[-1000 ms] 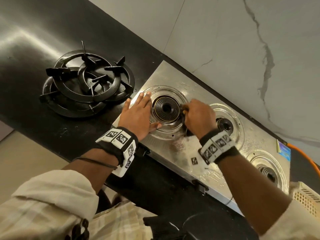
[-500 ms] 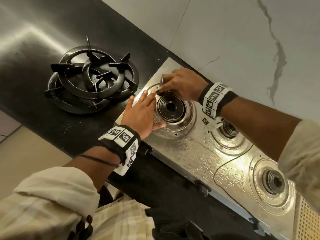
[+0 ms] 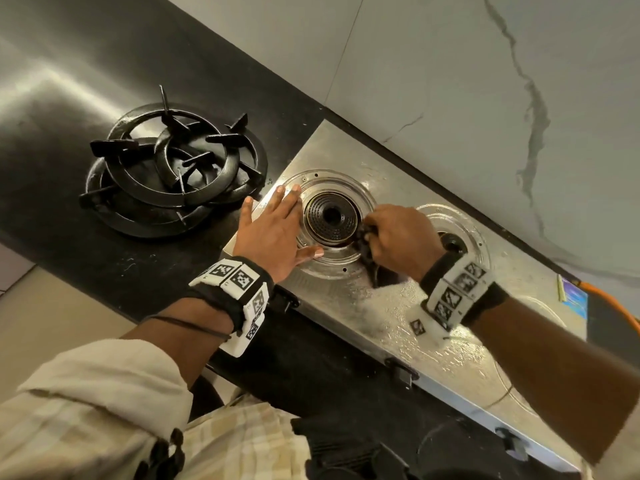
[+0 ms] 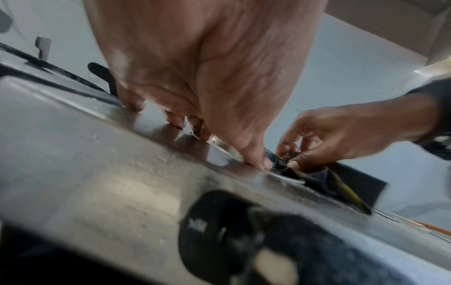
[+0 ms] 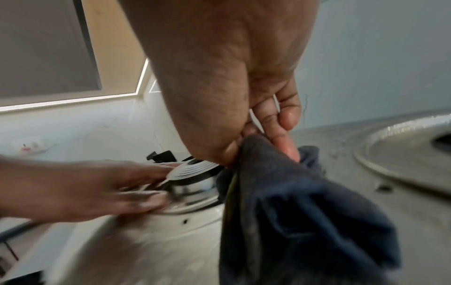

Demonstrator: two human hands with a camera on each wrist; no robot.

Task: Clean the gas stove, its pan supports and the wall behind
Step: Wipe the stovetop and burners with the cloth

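Right wrist view alone shows right hand (image 5: 234,96) fingers pinching cloth (image 5: 292,202); left hand (image 3: 273,233) flat on stove (image 3: 433,327).

A: head view's sharp but dim-ish — big soft glare streak across the dark surface (image 3: 52,98), wet sparkle on the stove (image 3: 398,313), lines bending at the edges.

B: yeah, both wrist views are soft — knob (image 4: 234,237) totally out of focus, left hand (image 5: 80,187) motion-smeared.

sleeves (image 3: 90,393): cream plaid, rolled | wristbands (image 3: 239,285): black straps, white blocks with black square markers | left: thin black cord
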